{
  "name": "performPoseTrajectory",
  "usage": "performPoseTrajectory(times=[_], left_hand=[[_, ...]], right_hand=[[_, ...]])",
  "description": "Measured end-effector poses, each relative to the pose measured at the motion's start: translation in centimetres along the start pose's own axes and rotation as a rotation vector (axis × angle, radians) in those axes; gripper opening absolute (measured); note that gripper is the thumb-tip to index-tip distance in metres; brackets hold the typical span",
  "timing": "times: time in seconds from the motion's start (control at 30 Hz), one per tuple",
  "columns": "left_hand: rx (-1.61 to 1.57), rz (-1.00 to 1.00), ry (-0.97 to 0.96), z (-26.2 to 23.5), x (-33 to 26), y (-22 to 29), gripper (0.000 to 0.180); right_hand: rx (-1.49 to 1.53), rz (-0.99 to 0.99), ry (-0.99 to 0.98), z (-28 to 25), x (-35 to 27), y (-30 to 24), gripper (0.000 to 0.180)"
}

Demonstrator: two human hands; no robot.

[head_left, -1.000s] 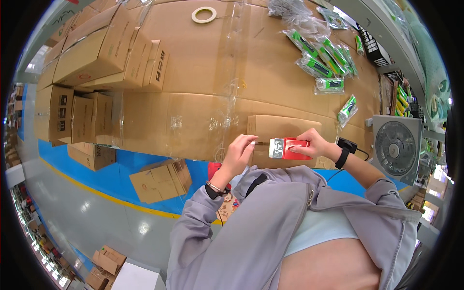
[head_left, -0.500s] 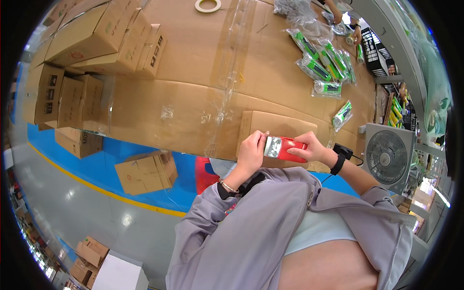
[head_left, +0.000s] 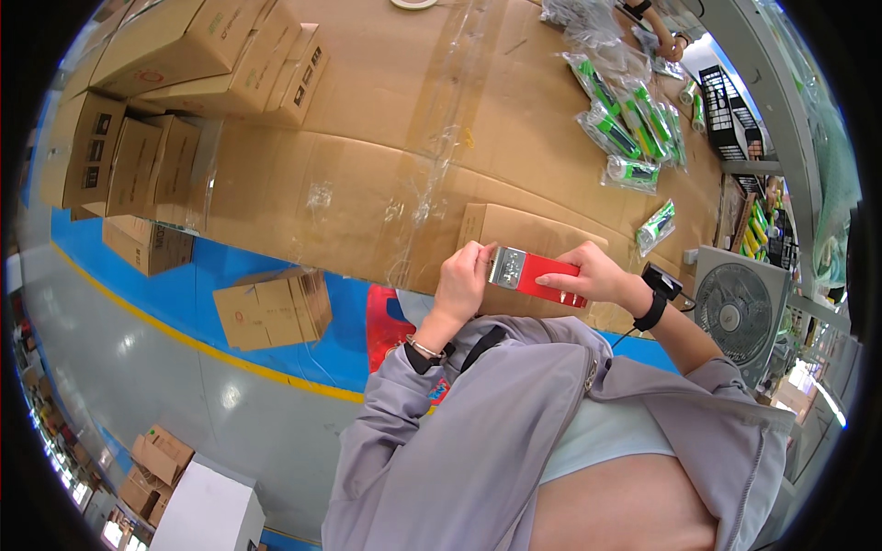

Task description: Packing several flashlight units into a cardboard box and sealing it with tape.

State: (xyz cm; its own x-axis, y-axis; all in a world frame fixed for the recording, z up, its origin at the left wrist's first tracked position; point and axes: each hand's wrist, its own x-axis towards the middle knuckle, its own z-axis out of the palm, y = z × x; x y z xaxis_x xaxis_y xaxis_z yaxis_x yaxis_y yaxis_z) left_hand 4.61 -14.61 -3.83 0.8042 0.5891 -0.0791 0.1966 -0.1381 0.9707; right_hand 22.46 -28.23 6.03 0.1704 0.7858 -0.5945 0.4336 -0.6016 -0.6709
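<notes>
My right hand (head_left: 595,274) is wrapped round a red tape dispenser (head_left: 533,266) with a metal toothed front, its thumb and fingers on the body's right end. Right beside the toothed edge, my left hand (head_left: 461,283) is closed, thumb and finger pinched together. What the pinch holds is too small to make out. Both hands are above a closed brown carton (head_left: 519,223) at the table's near edge. My arm and the dispenser hide part of that carton.
The table is covered with brown cardboard (head_left: 358,174). Stacked cartons (head_left: 184,55) stand at the left. Bagged green-and-white items (head_left: 634,119) lie at the far right, near another person's hands (head_left: 673,48). A fan (head_left: 733,312) stands right of me. Another carton (head_left: 271,310) sits on the blue floor.
The dispenser and both hands have shifted slightly left, and the dispenser has turned so more of its red side shows. My left fingers remain pinched by the toothed edge. The view has shifted slightly.
</notes>
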Motion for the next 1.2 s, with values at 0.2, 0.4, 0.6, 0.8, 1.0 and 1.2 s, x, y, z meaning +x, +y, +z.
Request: performPoseTrajectory(times=[0.2, 0.4, 0.6, 0.8, 1.0, 1.2], left_hand=[[0.107, -0.010, -0.001, -2.6, 0.2, -1.1, 0.026], [0.127, 0.000, -0.010, -4.2, 1.4, -2.4, 0.029], [0.105, -0.105, -0.050, -4.3, 1.1, -3.5, 0.037], [0.023, -0.136, 0.018, -2.9, 1.5, -5.1, 0.044], [0.016, -0.149, 0.049, 0.1, 1.1, -8.1, 0.047], [0.089, -0.111, 0.026, 1.3, 0.6, -8.4, 0.043]], right_hand=[[0.025, 0.129, 0.055, -0.2, -1.7, -0.6, 0.046], [-0.041, 0.186, 0.068, -0.6, -2.4, 0.5, 0.051], [-0.262, 0.162, 0.071, 0.4, -2.2, 0.1, 0.056], [-0.327, 0.201, 0.047, 0.4, -1.7, -0.7, 0.057], [-0.308, 0.173, 0.105, 0.9, -1.7, -0.6, 0.056], [-0.341, 0.201, 0.086, 1.0, -1.7, -1.1, 0.054]])
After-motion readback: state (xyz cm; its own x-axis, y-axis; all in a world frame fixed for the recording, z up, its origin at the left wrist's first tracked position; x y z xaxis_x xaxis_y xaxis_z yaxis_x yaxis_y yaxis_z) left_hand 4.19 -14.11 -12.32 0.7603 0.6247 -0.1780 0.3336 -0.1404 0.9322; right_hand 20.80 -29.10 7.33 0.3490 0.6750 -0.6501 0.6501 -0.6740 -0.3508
